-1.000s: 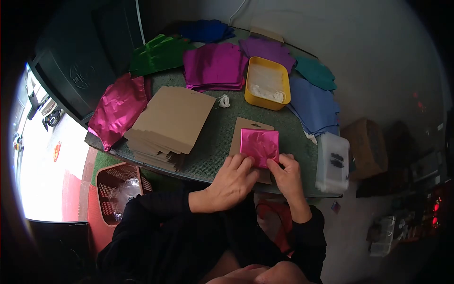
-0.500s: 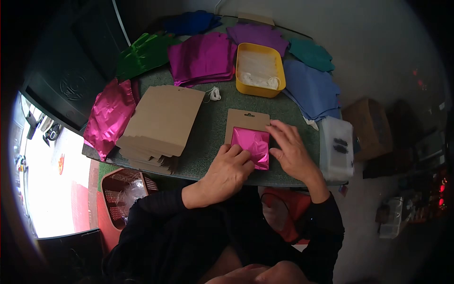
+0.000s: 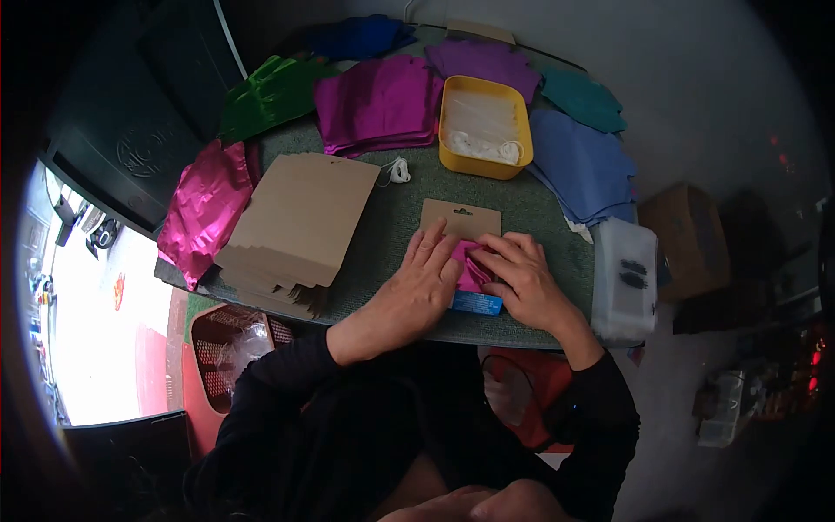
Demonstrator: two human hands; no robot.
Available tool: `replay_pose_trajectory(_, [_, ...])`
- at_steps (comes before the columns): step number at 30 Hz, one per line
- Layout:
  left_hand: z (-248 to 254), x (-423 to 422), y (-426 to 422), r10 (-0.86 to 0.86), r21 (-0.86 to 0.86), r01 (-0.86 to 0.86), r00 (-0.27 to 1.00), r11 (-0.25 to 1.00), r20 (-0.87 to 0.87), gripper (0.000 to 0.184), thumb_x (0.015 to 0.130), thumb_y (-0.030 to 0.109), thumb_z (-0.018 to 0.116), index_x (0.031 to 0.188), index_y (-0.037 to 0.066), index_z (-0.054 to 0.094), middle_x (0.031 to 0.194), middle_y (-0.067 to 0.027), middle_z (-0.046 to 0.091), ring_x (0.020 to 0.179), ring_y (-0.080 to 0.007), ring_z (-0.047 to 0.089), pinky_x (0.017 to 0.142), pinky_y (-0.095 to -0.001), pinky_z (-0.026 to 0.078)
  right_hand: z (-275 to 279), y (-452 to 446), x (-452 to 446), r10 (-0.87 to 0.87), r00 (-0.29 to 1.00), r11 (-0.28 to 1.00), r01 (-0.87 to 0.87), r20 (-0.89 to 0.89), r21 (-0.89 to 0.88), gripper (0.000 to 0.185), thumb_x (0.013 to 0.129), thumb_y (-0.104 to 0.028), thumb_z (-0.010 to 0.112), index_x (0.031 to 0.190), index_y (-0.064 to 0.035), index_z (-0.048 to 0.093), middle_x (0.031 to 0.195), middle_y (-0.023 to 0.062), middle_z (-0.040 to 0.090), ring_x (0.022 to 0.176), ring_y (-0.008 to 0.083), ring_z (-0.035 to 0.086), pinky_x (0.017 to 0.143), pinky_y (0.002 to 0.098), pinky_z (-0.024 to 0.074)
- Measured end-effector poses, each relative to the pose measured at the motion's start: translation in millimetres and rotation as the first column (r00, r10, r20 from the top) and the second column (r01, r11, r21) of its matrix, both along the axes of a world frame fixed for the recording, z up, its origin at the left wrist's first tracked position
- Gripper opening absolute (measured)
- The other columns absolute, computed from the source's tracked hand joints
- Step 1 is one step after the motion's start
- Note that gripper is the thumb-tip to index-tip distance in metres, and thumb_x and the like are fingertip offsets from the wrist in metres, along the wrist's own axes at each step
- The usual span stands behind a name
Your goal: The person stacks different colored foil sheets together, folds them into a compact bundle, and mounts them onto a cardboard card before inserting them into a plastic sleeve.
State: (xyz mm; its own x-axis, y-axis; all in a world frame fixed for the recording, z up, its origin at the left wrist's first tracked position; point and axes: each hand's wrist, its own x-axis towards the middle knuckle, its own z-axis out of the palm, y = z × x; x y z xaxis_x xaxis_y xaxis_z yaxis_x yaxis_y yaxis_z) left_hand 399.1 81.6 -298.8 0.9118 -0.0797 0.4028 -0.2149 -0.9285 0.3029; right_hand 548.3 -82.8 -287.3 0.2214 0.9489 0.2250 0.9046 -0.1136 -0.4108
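Note:
A small brown card with a hang hole lies on the table before me. On it is a shiny pink foil piece, now bunched and folded, with a blue printed strip showing below. My left hand rests over the card's left side, its fingers stretched out toward the hang hole and its inner edge against the foil. My right hand reaches in from the right, fingers bent and pressed together on the pink foil. The hands hide parts of the card and foil.
A stack of brown cards stands left, beside pink foil sheets. Behind are magenta sheets and a yellow tub. Blue sheets and a clear plastic stack lie right. A basket stands below the edge.
The pink foil, flat over the card before, is now gathered upward and the blue strip beneath shows. My left hand has unbent its fingers and moved up; the right has moved down onto the foil.

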Motion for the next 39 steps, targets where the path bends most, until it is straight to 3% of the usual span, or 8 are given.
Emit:
replay_pose_trajectory(5, [-3.8, -2.2, 2.7, 0.089, 0.198, -0.07, 0.992, 0.978, -0.088, 0.05, 0.089, 0.016, 0.047, 0.133, -0.007, 0.042, 0.141, -0.0246, 0.038, 0.136, -0.0369, 0.031, 0.109, -0.0566, 0.021, 2.2, 0.5, 1.9, 0.005, 1.0, 0.999, -0.006, -0.024, -0.04, 0.045, 0.079, -0.01, 0.063, 0.124, -0.006, 0.058, 0.136, 0.0076, 0.048, 0.119, 0.0301, 0.042, 0.101, 0.0412, 0.0323])
replay_pose_trajectory(11, [-5.5, -3.8, 2.9, 0.11, 0.195, -0.092, 0.991, 0.977, -0.079, 0.052, 0.087, 0.017, 0.046, 0.133, -0.007, 0.043, 0.141, -0.0245, 0.04, 0.136, -0.0347, 0.034, 0.111, -0.0551, 0.019, 13.6, 4.9, -18.5, -0.017, 0.995, 0.999, 0.014, 0.097, 0.03, 0.049, 0.084, -0.013, 0.056, 0.13, 0.0015, 0.049, 0.14, 0.0173, 0.042, 0.128, 0.0344, 0.039, 0.102, 0.0448, 0.0317])
replay_pose_trajectory(14, [-6.9, -3.2, 3.7, 0.093, 0.12, -0.082, 0.992, 0.989, -0.086, 0.053, 0.086, 0.016, 0.045, 0.133, -0.009, 0.042, 0.141, -0.0257, 0.039, 0.136, -0.0354, 0.033, 0.113, -0.0508, 0.021, 12.0, 9.8, -33.6, 0.041, 0.986, 0.999, -0.034, 0.162, -0.041, 0.056, 0.085, -0.02, 0.057, 0.134, 0.0018, 0.044, 0.143, 0.0201, 0.036, 0.133, 0.0353, 0.034, 0.105, 0.0463, 0.0286])
replay_pose_trajectory(18, [-7.4, -3.2, 5.2, 0.087, 0.106, -0.077, 0.992, 0.991, -0.09, 0.053, 0.086, 0.015, 0.044, 0.133, -0.01, 0.04, 0.14, -0.0267, 0.039, 0.136, -0.0365, 0.032, 0.113, -0.0464, 0.022, -7.4, 8.6, -29.8, 0.048, 0.975, 0.994, -0.025, 0.216, -0.107, 0.078, 0.089, -0.05, 0.045, 0.139, 0.008, 0.031, 0.146, 0.0248, 0.029, 0.138, 0.0372, 0.025, 0.111, 0.0494, 0.0201])
replay_pose_trajectory(22, [-4.6, -4.2, 5.1, 0.085, 0.089, -0.07, 0.982, 0.994, -0.17, 0.057, 0.087, 0.014, 0.044, 0.139, -0.007, 0.034, 0.146, -0.0247, 0.032, 0.14, -0.0352, 0.024, 0.115, -0.0456, 0.02, -5.6, 8.2, -34.2, 0.04, 0.981, 0.982, -0.004, 0.188, -0.186, 0.092, 0.084, -0.056, 0.05, 0.143, 0.0082, 0.022, 0.15, 0.0239, 0.02, 0.142, 0.0362, 0.016, 0.114, 0.0494, 0.0124])
replay_pose_trajectory(27, [-2.8, -3.8, 5.8, 0.088, 0.095, -0.072, 0.981, 0.993, -0.173, 0.057, 0.086, 0.013, 0.045, 0.138, -0.008, 0.034, 0.146, -0.0249, 0.032, 0.14, -0.0359, 0.025, 0.114, -0.0455, 0.02, -7.6, 9.1, -29.2, 0.098, 0.954, 0.969, -0.027, 0.283, -0.246, 0.1, 0.084, -0.071, 0.029, 0.141, 0.0114, 0.022, 0.149, 0.027, 0.019, 0.141, 0.0381, 0.015, 0.114, 0.0519, 0.0078])
replay_pose_trajectory(34, [-9.9, -2.8, 7.3, 0.069, 0.124, -0.056, 0.993, 0.991, -0.099, 0.056, 0.085, 0.013, 0.047, 0.137, -0.008, 0.037, 0.143, -0.0253, 0.035, 0.138, -0.037, 0.029, 0.113, -0.045, 0.024, -12.3, 7.3, -30.4, 0.064, 0.947, 0.974, 0.01, 0.315, -0.227, 0.095, 0.086, -0.064, 0.039, 0.144, 0.0071, 0.019, 0.152, 0.0223, 0.017, 0.143, 0.0335, 0.011, 0.115, 0.0507, 0.0074])
replay_pose_trajectory(39, [-11.9, -3.5, 6.7, 0.046, 0.138, -0.042, 0.999, 0.99, -0.024, 0.052, 0.085, 0.013, 0.048, 0.131, -0.01, 0.044, 0.14, -0.0269, 0.04, 0.135, -0.0372, 0.034, 0.112, -0.0443, 0.025, -5.5, -2.7, -36.5, 0.042, 0.983, 0.998, -0.031, 0.178, -0.063, 0.071, 0.094, -0.049, 0.041, 0.137, 0.007, 0.036, 0.147, 0.0247, 0.028, 0.138, 0.0388, 0.024, 0.112, 0.0494, 0.0179])
